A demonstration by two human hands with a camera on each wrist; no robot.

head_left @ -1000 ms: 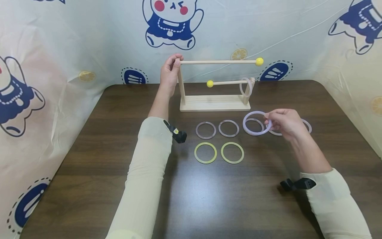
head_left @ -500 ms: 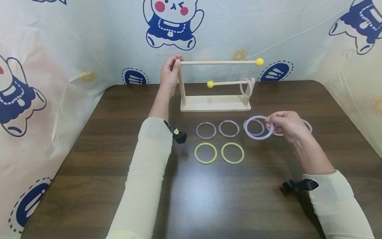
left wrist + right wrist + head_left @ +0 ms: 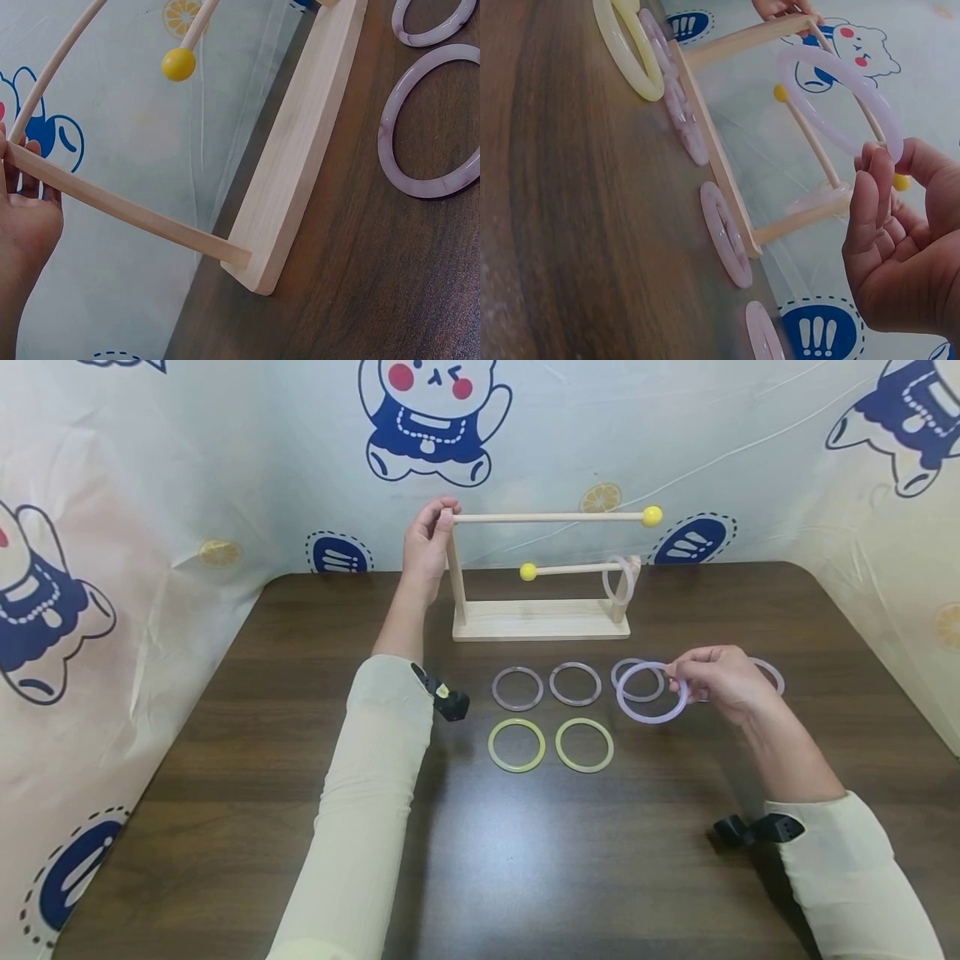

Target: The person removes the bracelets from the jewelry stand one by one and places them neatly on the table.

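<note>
My left hand [image 3: 426,547] grips the top of the left post of a wooden stand [image 3: 542,631], where the upper rod joins it. In the right wrist view, my right hand [image 3: 907,255] pinches a lavender bangle [image 3: 802,57] between thumb and fingers. The head view shows that bangle tilted above the table, partly overlapping a pale purple bangle [image 3: 614,677]. Another pale bangle [image 3: 781,681] is mostly hidden behind the right hand. One whitish bangle [image 3: 605,585] hangs on the stand's lower rod [image 3: 570,568], near the right post. The upper rod [image 3: 551,517] carries no bangle.
Two purple bangles [image 3: 517,707] lie in front of the stand, and two yellow-green bangles [image 3: 517,769] lie nearer me. Yellow balls [image 3: 652,516] cap the free rod ends. A patterned curtain [image 3: 262,468] surrounds the dark wooden table [image 3: 247,710].
My right hand has moved slightly down and toward me with the lavender bangle, away from the stand. The left hand stays on the post.
</note>
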